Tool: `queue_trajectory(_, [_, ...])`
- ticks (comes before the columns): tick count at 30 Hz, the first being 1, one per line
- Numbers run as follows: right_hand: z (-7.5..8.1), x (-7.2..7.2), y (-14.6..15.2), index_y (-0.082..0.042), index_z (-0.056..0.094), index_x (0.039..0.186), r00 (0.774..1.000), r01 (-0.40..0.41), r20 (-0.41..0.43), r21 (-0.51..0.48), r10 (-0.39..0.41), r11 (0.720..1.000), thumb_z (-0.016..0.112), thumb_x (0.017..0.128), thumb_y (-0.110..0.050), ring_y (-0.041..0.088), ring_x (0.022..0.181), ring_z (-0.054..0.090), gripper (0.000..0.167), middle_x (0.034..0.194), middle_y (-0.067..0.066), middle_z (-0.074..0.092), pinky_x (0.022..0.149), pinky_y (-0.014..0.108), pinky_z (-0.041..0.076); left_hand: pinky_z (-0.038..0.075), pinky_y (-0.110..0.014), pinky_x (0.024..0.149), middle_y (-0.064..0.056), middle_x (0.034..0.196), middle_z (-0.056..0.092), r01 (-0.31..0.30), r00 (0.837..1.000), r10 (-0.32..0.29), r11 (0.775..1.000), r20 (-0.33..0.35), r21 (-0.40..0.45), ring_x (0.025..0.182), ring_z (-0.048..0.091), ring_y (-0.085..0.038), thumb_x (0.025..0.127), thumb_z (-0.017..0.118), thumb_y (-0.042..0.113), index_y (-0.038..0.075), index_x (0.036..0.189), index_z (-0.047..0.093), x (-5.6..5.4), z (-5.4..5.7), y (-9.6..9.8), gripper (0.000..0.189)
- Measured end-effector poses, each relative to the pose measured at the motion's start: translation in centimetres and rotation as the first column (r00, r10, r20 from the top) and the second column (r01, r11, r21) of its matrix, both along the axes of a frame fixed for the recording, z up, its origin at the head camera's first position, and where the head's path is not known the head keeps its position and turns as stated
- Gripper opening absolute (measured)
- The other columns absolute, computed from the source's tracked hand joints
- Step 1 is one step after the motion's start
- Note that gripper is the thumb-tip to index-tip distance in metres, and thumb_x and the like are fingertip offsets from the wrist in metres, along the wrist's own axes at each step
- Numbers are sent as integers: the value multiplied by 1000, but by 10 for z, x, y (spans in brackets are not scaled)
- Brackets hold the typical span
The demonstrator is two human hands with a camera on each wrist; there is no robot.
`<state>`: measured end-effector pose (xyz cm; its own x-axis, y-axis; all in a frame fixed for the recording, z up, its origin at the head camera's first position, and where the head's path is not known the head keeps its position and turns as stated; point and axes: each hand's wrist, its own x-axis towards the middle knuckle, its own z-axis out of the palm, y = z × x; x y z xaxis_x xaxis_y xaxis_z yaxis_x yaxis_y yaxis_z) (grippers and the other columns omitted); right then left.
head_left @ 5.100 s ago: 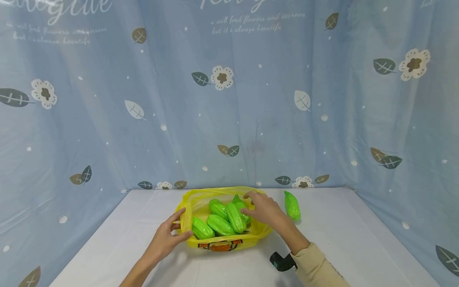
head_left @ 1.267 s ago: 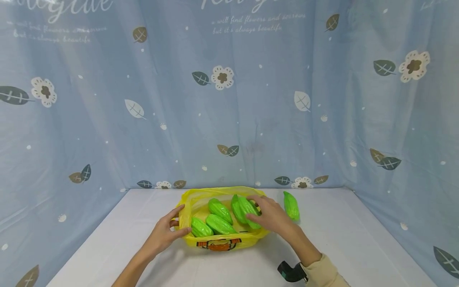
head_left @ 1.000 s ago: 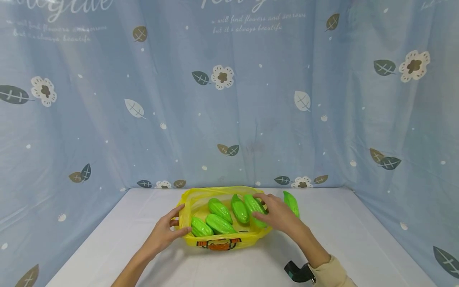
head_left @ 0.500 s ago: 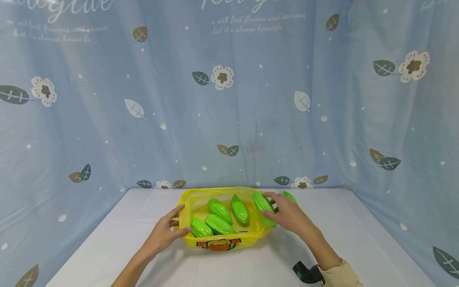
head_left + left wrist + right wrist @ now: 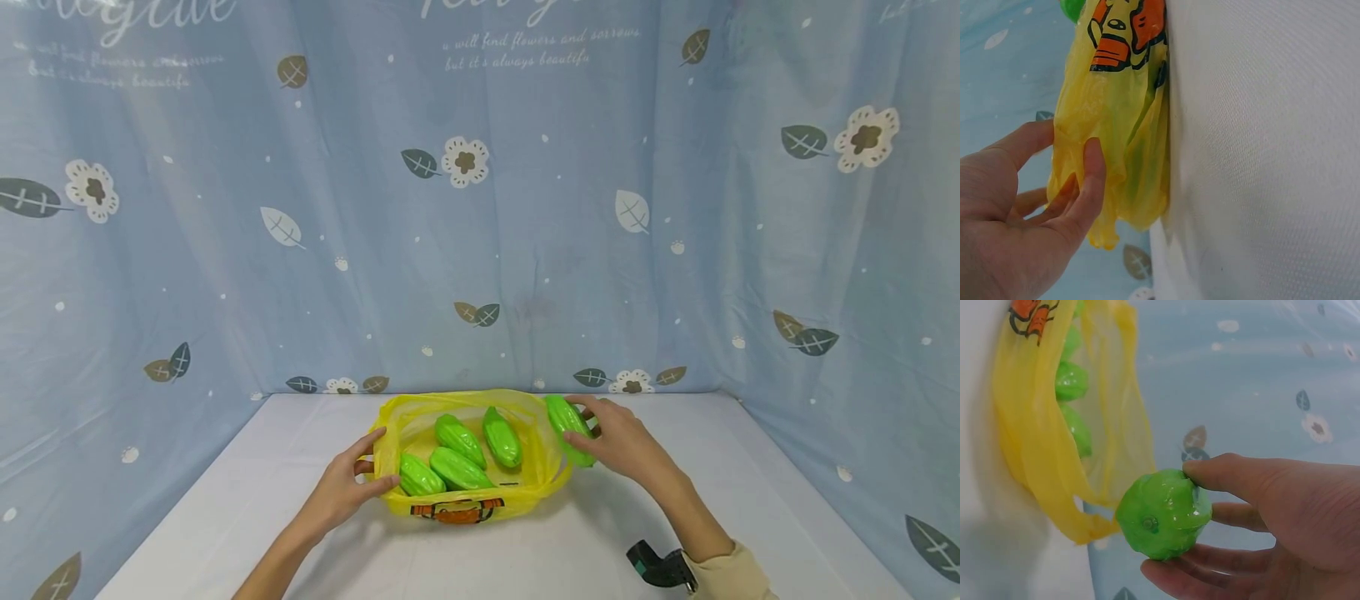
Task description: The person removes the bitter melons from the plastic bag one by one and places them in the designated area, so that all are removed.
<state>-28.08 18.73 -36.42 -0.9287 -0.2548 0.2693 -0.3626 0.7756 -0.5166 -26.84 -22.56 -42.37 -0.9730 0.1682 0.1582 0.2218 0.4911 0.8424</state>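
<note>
At the lower centre of the head view, an open yellow translucent plastic bag with an orange-and-black print [image 5: 521,506] stands on a white cloth-covered desk [image 5: 720,483]. Of the person's two bare hands, the left hand [image 5: 341,492] pinches the bag's left side between thumb and fingers; the right hand [image 5: 622,440], right of centre, pinches a glossy green ridged gourd [image 5: 566,423] between thumb and fingers, at the bag's right rim. Whether this gourd touches the plastic cannot be told. Four similar green gourds [image 5: 459,468] lie inside the bag. Lower right are a beige sleeve [image 5: 731,573] and a black wrist device [image 5: 660,568]. A blue leaf-and-flower-print curtain [image 5: 360,167] fills the upper frame.
</note>
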Motion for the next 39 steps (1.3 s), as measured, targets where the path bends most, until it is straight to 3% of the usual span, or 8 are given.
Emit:
queue_trajectory(9, [4,0,15,-7,54,137,1000,13,4,4,-13,1000,72,89,-28,25,91,68,55,114,17,68,75,40,58,54,-19,73,-22,129,57,0,1000,0,1000,-2,-5,108,67,-29,83,79,23,7,151,35,0,0,0,83])
queue_trajectory(21, [4,-4,36,-6,52,139,998,47,45,-3,-47,999,70,90,-29,26,87,69,57,115,23,66,66,36,57,54,-19,73,-22,129,56,-7,1000,7,1000,8,-1,108,67,-29,84,78,20,6,151,35,1,-1,1,81])
queue_trajectory(39, [-15,-19,67,-5,50,140,996,70,64,-3,-70,998,70,91,-31,30,90,70,60,112,24,67,64,36,56,55,-20,72,-22,130,56,-6,1000,6,1000,16,7,107,67,-28,83,78,22,7,151,35,0,-1,1,82])
